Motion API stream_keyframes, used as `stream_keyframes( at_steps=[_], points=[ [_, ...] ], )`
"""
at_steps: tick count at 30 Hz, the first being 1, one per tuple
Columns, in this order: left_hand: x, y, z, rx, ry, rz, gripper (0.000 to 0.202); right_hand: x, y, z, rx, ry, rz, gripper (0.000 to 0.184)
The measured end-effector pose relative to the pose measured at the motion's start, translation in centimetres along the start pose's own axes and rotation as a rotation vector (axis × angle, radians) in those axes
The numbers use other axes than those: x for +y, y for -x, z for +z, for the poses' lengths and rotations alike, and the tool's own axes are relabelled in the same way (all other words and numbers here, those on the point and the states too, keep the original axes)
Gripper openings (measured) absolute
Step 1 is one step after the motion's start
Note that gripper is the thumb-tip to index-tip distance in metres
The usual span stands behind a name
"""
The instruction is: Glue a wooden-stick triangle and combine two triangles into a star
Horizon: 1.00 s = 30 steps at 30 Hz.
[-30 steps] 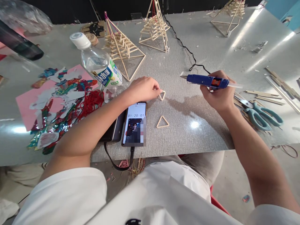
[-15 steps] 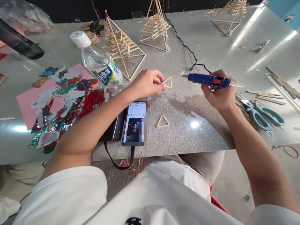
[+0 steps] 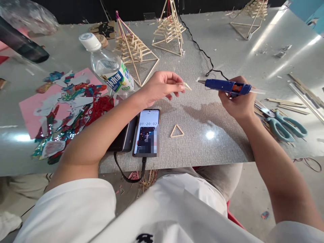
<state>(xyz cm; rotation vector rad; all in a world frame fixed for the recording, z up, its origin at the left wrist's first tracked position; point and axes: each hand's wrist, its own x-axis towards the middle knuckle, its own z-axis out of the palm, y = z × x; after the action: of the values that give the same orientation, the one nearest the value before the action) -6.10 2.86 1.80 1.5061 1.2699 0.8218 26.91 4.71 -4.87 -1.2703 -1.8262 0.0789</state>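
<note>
Between thumb and fingers, my left hand [image 3: 168, 86] pinches a small wooden stick triangle [image 3: 187, 86], tilted so that it shows nearly edge-on. My right hand [image 3: 238, 101] is wrapped round a blue glue gun [image 3: 226, 86], whose metal tip points left toward the held triangle, with a gap between them. A clear glue stick juts from the gun's back end. On the table below the hands lies a second stick triangle [image 3: 177, 136], flat. A phone [image 3: 146, 133] with a running timer rests below my left forearm.
Stick pyramids [image 3: 133, 50] stand at the back, near a plastic bottle [image 3: 106, 64]. Scissors [image 3: 285, 125] and loose sticks [image 3: 288, 103] lie at right. Coloured scraps and red string [image 3: 100, 109] cover the left. A black cord [image 3: 199, 47] runs from the back toward the glue gun.
My left hand has lifted slightly and turned the triangle from a face-on view to nearly edge-on. The right hand with the glue gun is almost unmoved.
</note>
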Motion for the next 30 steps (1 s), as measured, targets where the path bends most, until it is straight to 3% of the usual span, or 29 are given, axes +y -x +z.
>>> stream_keyframes(
  at_steps=[30],
  points=[
    [0.48,0.25,-0.12,-0.063,0.046,-0.039,0.025,0.49,0.11,0.26,0.016,0.008,-0.005,0.021]
  ],
)
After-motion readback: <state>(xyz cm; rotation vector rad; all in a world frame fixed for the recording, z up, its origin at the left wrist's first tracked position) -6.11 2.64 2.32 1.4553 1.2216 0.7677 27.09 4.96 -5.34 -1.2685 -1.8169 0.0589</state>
